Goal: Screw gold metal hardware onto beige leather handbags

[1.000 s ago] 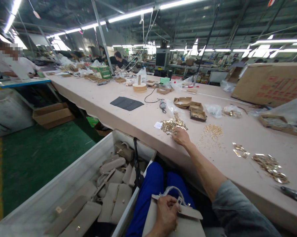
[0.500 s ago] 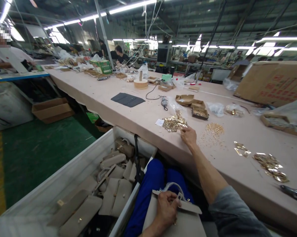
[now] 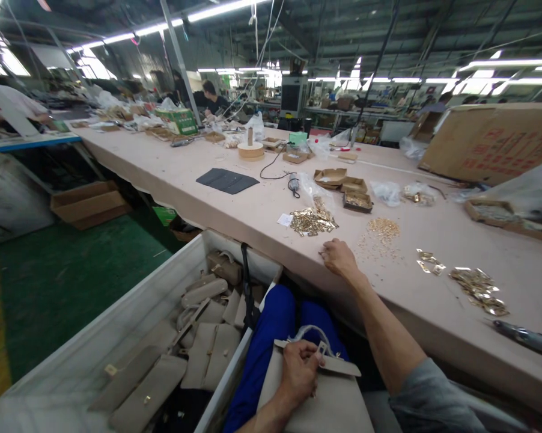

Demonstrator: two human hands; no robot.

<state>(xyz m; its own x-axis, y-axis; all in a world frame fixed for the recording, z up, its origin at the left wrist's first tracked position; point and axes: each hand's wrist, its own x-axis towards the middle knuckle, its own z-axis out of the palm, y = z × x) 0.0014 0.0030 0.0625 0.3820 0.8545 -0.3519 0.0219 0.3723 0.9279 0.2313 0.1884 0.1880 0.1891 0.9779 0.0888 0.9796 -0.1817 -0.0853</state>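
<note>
A beige handbag (image 3: pixel 329 394) with a thin top handle lies across the blue-trousered lap. My left hand (image 3: pixel 300 370) grips its top flap, fingers closed, close to a small metal fitting (image 3: pixel 321 347) by the handle. My right hand (image 3: pixel 338 257) is over the table's near edge, its fingers pinched together. Whatever they may hold is too small to make out. Just beyond it lies a pile of gold metal fittings (image 3: pixel 313 222). To its right is a scatter of tiny gold pieces (image 3: pixel 383 228).
A white bin (image 3: pixel 118 325) of beige handbags stands at my left. On the pink-covered table (image 3: pixel 172 174) are flat gold plates (image 3: pixel 478 288), a dark hand tool (image 3: pixel 527 338), small open boxes (image 3: pixel 357 201), a black sheet (image 3: pixel 226 180) and a large carton (image 3: pixel 491 144).
My right hand has drawn back from the gold pile toward the table's near edge. My left hand stays on the handbag. The view has shifted slightly.
</note>
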